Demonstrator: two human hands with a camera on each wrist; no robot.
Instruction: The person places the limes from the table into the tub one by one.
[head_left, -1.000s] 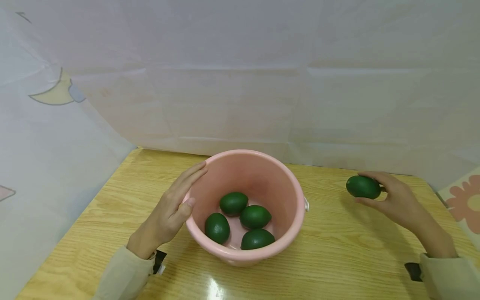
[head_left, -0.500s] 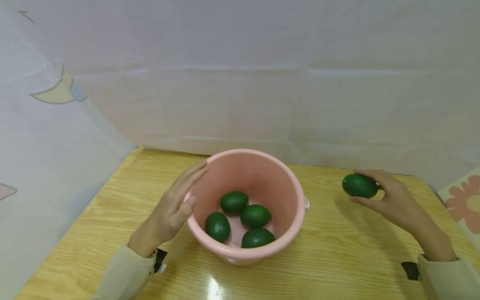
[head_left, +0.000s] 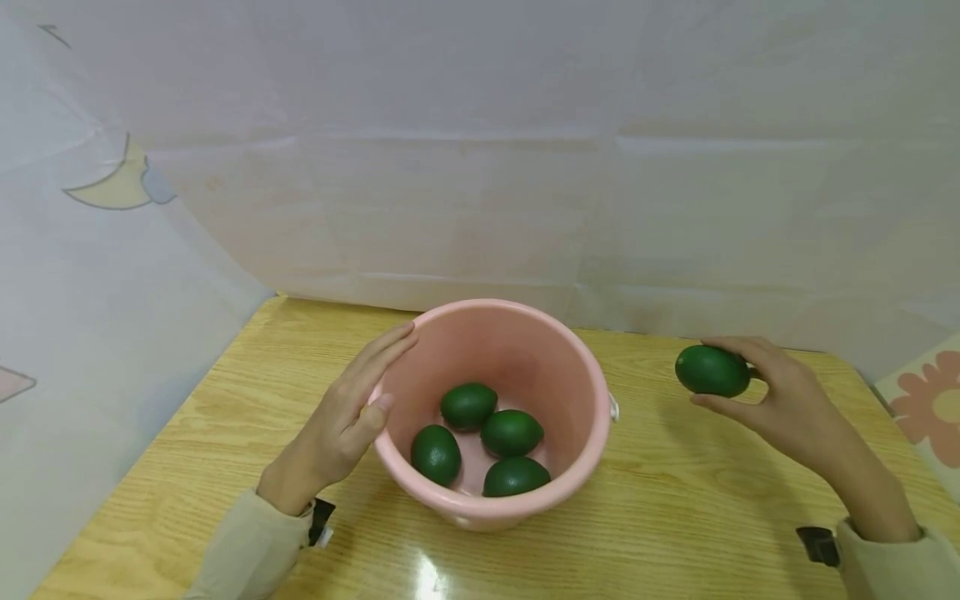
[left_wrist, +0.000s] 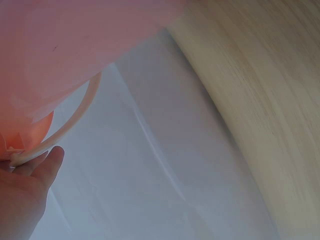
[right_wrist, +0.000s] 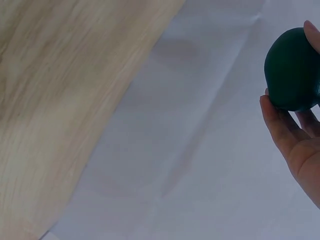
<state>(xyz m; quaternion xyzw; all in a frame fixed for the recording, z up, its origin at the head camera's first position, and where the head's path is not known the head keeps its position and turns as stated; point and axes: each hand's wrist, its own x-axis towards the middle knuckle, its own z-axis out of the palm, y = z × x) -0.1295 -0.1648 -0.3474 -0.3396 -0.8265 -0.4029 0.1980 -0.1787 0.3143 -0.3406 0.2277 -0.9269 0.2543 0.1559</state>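
A pink bucket stands on the wooden table, and several dark green limes lie at its bottom. My left hand rests against the left side of its rim, fingers fairly straight and thumb on the edge. In the left wrist view, the bucket's pale handle runs beside the left hand's fingers. Off to the right, my right hand holds another lime above the table, pinched between thumb and fingers. That lime also appears in the right wrist view, partly covered by the thumb.
The wooden table runs back to a pale hanging sheet behind the bucket. A white handle joint sticks out on the bucket's right side. Printed shapes, a moon and a flower, show at the sides.
The right hand has moved slightly to the left, carrying the lime with it. My left hand, the bucket and the limes inside have stayed in place.
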